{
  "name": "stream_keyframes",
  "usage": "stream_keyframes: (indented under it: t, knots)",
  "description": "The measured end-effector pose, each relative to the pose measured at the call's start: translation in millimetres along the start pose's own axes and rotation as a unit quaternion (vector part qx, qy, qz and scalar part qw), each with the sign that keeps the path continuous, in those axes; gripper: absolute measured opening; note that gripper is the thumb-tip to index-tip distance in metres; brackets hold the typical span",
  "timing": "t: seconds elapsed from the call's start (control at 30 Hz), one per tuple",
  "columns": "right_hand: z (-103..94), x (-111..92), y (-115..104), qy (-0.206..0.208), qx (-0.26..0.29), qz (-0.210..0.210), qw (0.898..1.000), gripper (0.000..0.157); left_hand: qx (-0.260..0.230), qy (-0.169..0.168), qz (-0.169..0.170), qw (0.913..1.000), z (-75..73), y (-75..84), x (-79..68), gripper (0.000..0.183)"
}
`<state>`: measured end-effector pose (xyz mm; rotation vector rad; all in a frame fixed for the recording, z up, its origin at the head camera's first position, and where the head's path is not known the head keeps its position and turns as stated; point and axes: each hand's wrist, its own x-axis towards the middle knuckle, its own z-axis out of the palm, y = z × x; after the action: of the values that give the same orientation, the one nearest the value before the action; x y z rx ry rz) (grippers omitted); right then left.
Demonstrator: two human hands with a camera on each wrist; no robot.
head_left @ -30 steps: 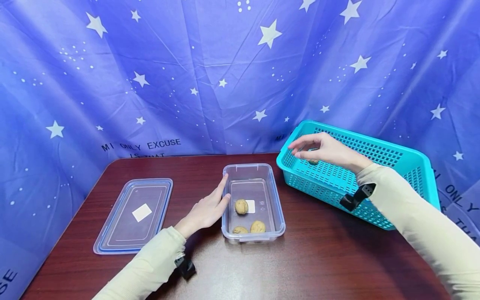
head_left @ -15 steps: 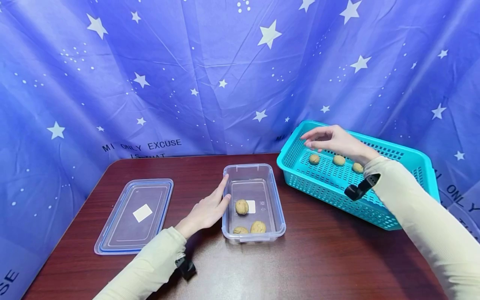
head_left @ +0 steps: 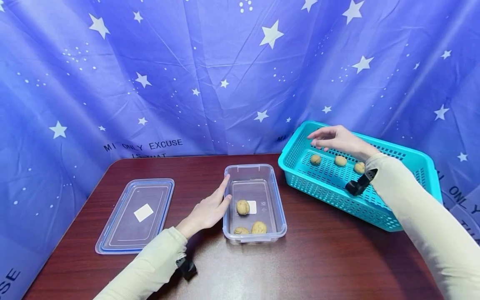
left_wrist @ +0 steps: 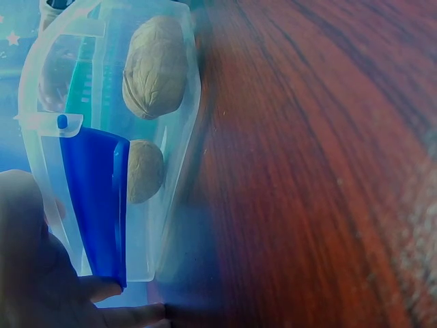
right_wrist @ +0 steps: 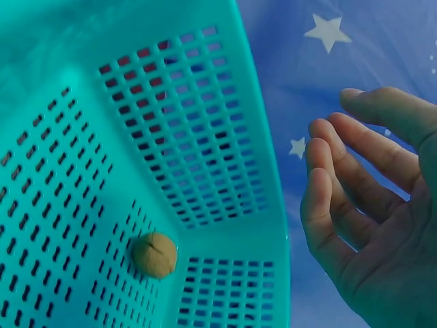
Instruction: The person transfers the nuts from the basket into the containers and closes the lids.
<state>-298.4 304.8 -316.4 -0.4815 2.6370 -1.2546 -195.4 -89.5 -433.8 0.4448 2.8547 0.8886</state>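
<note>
My left hand rests its straight fingers against the left side of a clear plastic box with a blue-lined rim. Inside the box lie three walnuts, one walnut near the middle and two at the near end. In the left wrist view, fingers touch the blue clip on the box's side. Above the turquoise basket hovers my right hand, fingers loosely bent and holding nothing. Three walnuts show on the basket floor, among them a walnut below the palm. The right wrist view shows one walnut in a basket corner.
A clear lid with a blue seal and a white label lies flat on the left of the dark red wooden table. Behind the table hangs a blue curtain with white stars.
My right hand has moved to the right and slightly up over the basket, and walnuts it had covered now show. My left hand stays against the box.
</note>
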Motion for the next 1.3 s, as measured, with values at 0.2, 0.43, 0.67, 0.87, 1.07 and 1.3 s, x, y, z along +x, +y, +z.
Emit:
stream_keyframes:
  t: [0.2,0.43,0.67,0.87,1.07,1.3]
  knots:
    - [-3.5,5,11,0.002,-0.012,0.006,1.0,0.042,-0.001,0.001,0.0,1.0,-0.2,0.5,-0.5,0.061]
    - [-2.8,12,34,-0.003,-0.021,0.031,0.999,0.042,-0.003,0.0,-0.002,1.0,0.8,0.8,-0.6,0.061]
    - [4.1,12,52,-0.029,-0.032,0.041,0.998,0.045,-0.003,0.001,-0.004,1.0,0.2,1.7,-1.0,0.06]
    - [12.3,13,62,-0.033,-0.056,0.059,0.996,0.041,0.0,0.001,-0.003,1.0,1.2,0.3,0.2,0.06]
    - [16.1,15,72,-0.054,-0.064,0.062,0.995,0.05,-0.001,0.001,-0.005,1.0,0.9,0.0,-0.1,0.061]
    - [17.2,15,80,-0.093,-0.076,0.08,0.99,0.062,-0.003,-0.001,-0.005,1.0,0.5,1.3,-0.9,0.06]
